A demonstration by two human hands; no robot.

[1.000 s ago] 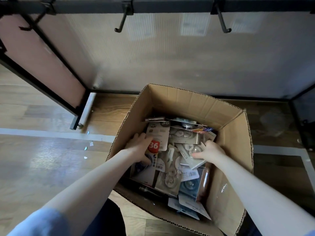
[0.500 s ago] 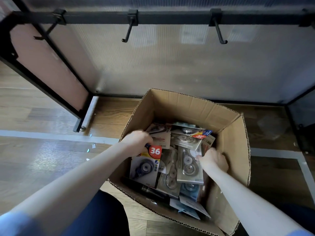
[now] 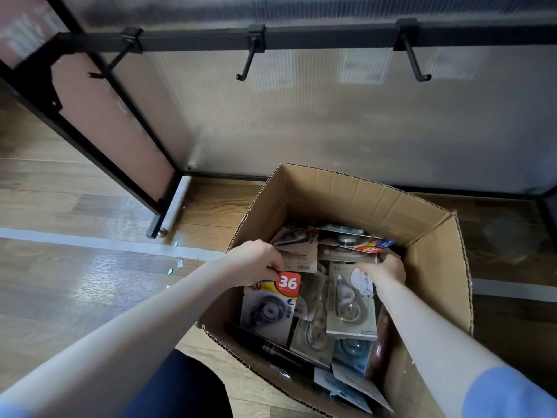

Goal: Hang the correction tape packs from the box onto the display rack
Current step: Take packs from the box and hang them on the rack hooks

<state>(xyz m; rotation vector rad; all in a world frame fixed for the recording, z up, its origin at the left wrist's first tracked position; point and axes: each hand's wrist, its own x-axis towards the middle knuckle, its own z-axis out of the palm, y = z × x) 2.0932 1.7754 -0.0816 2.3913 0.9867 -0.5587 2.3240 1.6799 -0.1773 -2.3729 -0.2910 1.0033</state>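
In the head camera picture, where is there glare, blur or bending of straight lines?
Head view: pale glare lies on the wooden floor at left; the top left corner by the rack's frame is smeared by motion blur; the rack's bar bows from the wide lens; the packs deep in the box sit in shadow.

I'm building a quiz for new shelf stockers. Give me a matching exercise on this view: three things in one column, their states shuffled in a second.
Things:
1. left hand
2. right hand
3. middle rack hook

States:
A. bare, nothing hanging
B. pinches the pack with the red 36 label
C. holds the top of the grey-green pack

Pairs: 1-B, 2-C, 3-A
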